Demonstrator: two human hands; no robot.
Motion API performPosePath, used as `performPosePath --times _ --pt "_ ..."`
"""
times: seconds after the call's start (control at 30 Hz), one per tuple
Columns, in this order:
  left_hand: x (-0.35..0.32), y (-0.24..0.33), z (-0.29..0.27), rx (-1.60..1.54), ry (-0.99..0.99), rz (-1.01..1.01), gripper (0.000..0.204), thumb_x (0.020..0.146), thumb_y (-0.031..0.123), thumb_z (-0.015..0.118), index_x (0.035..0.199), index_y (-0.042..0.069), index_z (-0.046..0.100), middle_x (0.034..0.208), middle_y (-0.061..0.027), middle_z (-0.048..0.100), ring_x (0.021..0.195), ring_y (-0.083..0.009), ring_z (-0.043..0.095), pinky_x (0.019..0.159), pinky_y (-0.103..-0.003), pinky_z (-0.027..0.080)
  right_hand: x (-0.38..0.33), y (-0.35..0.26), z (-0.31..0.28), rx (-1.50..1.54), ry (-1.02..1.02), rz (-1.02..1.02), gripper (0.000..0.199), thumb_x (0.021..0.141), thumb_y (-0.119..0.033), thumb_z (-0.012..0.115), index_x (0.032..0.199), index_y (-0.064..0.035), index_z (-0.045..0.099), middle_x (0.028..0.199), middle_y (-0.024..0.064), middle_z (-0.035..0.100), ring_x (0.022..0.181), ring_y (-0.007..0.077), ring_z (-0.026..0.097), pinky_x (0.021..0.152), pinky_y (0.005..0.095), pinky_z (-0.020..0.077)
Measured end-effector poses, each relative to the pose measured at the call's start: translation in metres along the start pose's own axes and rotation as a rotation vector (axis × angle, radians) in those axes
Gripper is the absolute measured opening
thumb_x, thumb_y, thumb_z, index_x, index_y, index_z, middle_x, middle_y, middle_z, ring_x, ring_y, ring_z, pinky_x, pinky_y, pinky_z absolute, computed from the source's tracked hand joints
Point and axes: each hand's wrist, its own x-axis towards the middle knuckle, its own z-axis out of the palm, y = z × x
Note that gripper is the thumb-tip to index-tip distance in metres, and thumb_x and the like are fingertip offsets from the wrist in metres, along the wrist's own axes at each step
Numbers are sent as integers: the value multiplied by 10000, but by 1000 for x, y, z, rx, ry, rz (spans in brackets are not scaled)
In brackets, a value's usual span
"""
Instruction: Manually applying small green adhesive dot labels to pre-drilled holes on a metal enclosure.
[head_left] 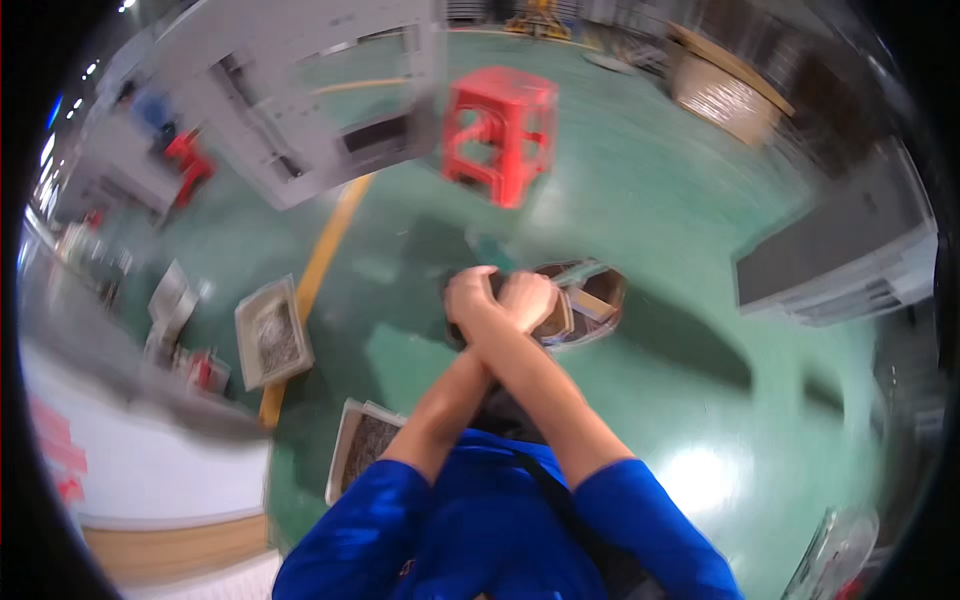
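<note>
Two crossed hands, grip unclear, overlap the left side of an open brown container.

Red stool blocks ahead; green floor opens rightward.

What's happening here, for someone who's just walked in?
A person in blue has crossed their forearms, the right over the left, above a dark container. The left hand and right hand are close together there; blur hides what, if anything, they grip. A red stool stands beyond, and two pale trays lie to the left.
</note>
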Motion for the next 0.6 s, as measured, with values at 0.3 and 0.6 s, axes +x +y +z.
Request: performPosePath --times 0.3,0.6 --pt "-27 7 -21 -112 154 -195 179 786 119 538 675 49 659 702 -138 652 662 -283 643 638 -416 504 -12 6 -24 90 -10 1 493 755 -398 582 1144 -106 663 1175 141 632 1105 320 595 946 537 429" --pt "-18 -5 10 -163 169 -251 174 786 124 540 676 50 654 698 -137 647 660 -285 640 635 -418 502 -13 3 -32 73 -15 -32 545 753 -470 621 1160 -109 650 1196 114 625 1111 296 591 939 524 438"
